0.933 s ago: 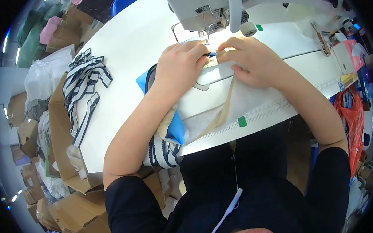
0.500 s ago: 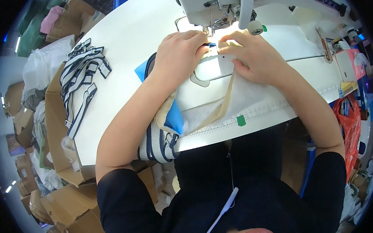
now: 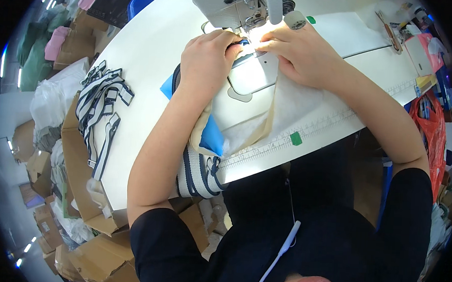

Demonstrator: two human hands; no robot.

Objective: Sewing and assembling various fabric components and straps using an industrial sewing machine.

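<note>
My left hand (image 3: pixel 205 61) is closed at the left of the sewing machine's (image 3: pixel 233 8) needle area, thumb and forefinger pinching a dark blue edge of the fabric piece (image 3: pixel 247 127). Opposite it, my right hand (image 3: pixel 304 56) has its fingers bent together on the same piece, close to the bright lamp glare that hides the needle. The fabric is white and cream with a blue patch (image 3: pixel 212 138), and it drapes toward the table's front edge. Under my left forearm, a wide striped strap (image 3: pixel 196 172) in grey-white and navy hangs over that edge.
A heap of striped straps with buckles (image 3: pixel 103 96) lies on the white table (image 3: pixel 149 40) at left. A ruler strip (image 3: pixel 339 119) with a green tape piece (image 3: pixel 296 138) runs along the front. Small scissors (image 3: pixel 390 33) lie at far right. Cardboard boxes (image 3: pixel 100 254) stand at lower left.
The whole view has shifted slightly. My right fingers have drawn closer together by the needle area. My left hand keeps its pinch, and the fabric's front fold hangs a little differently.
</note>
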